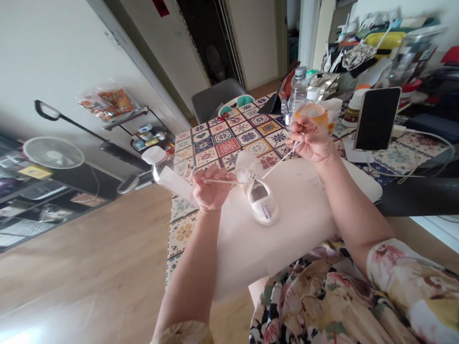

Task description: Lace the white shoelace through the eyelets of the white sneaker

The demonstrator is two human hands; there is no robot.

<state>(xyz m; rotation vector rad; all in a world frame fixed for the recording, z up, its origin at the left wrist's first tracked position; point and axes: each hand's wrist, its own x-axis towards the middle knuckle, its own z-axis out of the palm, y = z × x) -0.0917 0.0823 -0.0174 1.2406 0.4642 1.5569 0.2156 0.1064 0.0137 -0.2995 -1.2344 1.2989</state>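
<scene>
A small white shoe (270, 212) rests on a white sheet (251, 253), its heel toward me and its toe pointing away. Two ends of its white shoelace (278, 163) are stretched out from the lacing to either side. My left hand (211, 188) is closed on one end, left of the shoe. Higher up at the right, my right hand (310, 141) pinches the other end between its fingers. Both lace ends look taut. The shoe stands apart from both hands, linked only by the lace.
Beyond the sheet is a patterned tablecloth (227, 147). A clear bottle (168, 167) stands beside my left hand. Plastic bottles (298, 91) and a phone on a stand (377, 119) are at the right, with clutter behind. A grey chair (218, 93) is at the far side.
</scene>
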